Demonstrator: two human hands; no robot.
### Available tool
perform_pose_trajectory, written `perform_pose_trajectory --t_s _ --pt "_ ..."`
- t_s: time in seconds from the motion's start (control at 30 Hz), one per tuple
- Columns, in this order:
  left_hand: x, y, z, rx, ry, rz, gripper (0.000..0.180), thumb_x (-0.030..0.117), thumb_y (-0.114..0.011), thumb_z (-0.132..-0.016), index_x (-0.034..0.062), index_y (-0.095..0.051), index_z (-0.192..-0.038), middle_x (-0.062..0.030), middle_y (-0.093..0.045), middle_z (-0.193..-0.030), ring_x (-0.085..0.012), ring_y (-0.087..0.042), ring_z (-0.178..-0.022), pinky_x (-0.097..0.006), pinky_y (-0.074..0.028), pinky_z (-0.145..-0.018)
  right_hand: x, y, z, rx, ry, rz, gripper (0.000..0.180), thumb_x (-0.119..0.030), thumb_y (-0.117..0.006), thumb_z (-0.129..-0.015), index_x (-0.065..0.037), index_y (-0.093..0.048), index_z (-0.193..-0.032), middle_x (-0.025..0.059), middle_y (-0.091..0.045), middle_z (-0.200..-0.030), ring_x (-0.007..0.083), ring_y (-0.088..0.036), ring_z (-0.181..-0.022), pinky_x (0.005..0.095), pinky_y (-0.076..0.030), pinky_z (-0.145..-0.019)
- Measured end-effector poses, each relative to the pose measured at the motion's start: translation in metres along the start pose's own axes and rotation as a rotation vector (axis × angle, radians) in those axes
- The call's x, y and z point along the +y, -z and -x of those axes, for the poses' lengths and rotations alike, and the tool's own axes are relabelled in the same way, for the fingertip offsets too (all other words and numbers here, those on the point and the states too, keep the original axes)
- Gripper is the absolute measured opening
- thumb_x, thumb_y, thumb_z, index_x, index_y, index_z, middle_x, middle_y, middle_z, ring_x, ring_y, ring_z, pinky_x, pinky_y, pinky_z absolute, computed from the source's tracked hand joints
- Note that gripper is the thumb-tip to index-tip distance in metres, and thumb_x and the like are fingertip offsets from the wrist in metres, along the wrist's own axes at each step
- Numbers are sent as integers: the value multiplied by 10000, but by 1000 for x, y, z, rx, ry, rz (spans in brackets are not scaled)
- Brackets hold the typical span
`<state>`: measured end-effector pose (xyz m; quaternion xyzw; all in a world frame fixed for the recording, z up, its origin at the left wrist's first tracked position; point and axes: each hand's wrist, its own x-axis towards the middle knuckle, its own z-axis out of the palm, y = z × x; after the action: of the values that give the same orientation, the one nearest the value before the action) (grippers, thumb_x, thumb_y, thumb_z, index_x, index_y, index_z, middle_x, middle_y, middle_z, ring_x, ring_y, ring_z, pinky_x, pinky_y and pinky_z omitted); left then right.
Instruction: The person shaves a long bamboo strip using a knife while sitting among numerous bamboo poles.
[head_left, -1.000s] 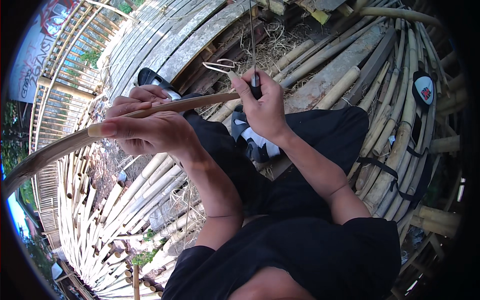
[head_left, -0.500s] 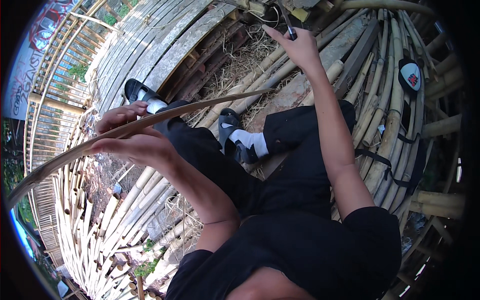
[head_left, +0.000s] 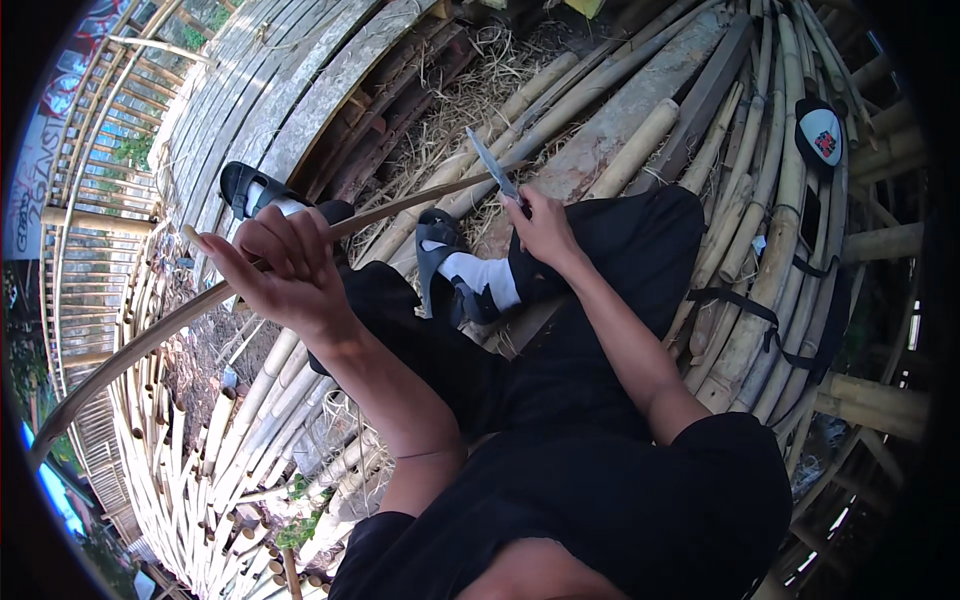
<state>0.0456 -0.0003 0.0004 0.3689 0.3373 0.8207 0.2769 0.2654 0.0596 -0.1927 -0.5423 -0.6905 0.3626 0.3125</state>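
bamboo strip [head_left: 400, 205] gripped in left hand [head_left: 285, 270]; right hand [head_left: 545, 225] clenches knife [head_left: 492, 165] (white sign [head_left: 25, 190] far left).

Daylight is strong and hard here, falling from above and striking the bamboo poles [head_left: 640, 150] beyond the right hand [head_left: 545, 225], which look pale and nearly washed out. The knife blade [head_left: 492, 165] above that grip catches a bright glint. Below both hands the black clothing [head_left: 600, 480] sinks into deep shade with little detail. The left hand [head_left: 285, 265] is sharply lit and crisp. Outward from the grips, straight poles bow heavily, and the rim goes black.
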Motion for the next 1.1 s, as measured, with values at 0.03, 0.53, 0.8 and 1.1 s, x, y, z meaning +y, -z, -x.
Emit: perform_pose_trajectory --t_s 0.03,0.53,0.8,1.1 --pt "0 3 -1 -15 12 -17 584 469 -279 -981 147 -284 -493 30 -230 -437 -71 -190 -322 -216 -171 -343 2 -6 4 2 -9 -3 308 -278 -573 -893 17 -526 -817 87 -537 -532 139 -548 -407 306 -416 -410" --pt "8 13 -6 105 121 8 481 321 -383 -959 158 -277 -519 17 -221 -457 -76 -167 -332 -235 -207 -380 -38 -36 16 -42 -14 81 260 -259 -427 -937 -22 -510 -869 244 -573 -689 444 -563 -728 536 -424 -615" --pt "3 22 -8 102 42 22 410 344 -369 -944 79 -427 -636 -27 -346 -541 -139 -370 -431 -291 -343 -466 7 -37 -15 -145 -397 -52 569 -400 -326 -954 65 -589 -758 295 -594 -785 450 -572 -818 495 -442 -733" --pt "-13 32 -10 207 -146 -273 402 320 -307 -881 -3 -542 -926 -147 -589 -755 -269 -618 -776 -388 -507 -766 -96 -24 -3 -344 -278 -151 651 -445 -301 -958 75 -584 -689 262 -593 -676 421 -602 -763 465 -456 -724"
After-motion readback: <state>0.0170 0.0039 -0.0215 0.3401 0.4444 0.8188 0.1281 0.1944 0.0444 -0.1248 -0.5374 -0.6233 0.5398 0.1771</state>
